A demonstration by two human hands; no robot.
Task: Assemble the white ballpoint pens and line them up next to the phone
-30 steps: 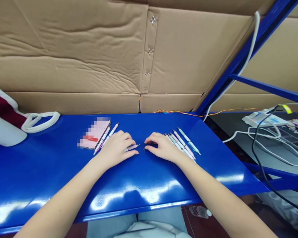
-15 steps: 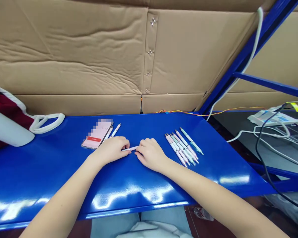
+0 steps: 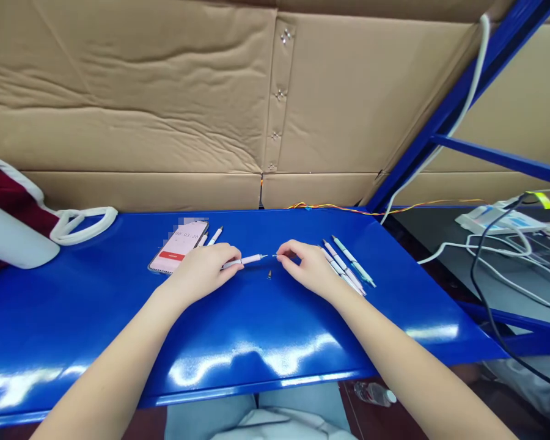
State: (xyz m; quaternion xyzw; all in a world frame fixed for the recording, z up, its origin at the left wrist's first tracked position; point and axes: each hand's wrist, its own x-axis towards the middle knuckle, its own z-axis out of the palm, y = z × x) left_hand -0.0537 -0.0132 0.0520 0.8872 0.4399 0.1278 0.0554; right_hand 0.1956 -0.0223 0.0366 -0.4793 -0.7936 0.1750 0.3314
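Observation:
My left hand (image 3: 206,269) is closed round a pink pen barrel (image 3: 246,261) held just above the blue shelf (image 3: 119,318), its open end pointing right. My right hand (image 3: 308,267) pinches something thin at the barrel's end, too small to name. A small dark tip piece (image 3: 269,274) lies on the shelf below the gap between my hands. A row of several pastel pens (image 3: 348,269) lies just right of my right hand. Two white pens (image 3: 213,236) rest beside a phone (image 3: 178,254) behind my left hand.
A cardboard wall (image 3: 165,104) backs the shelf. A white and red bag with rope handles (image 3: 22,220) sits at the left end. Cables and a power strip (image 3: 495,223) lie on the lower surface to the right. A plastic bottle (image 3: 376,395) lies on the floor.
My hands were joined at the pen half a second ago. They have drawn apart, the right hand moving right, and a small dark tip piece now lies on the shelf between them.

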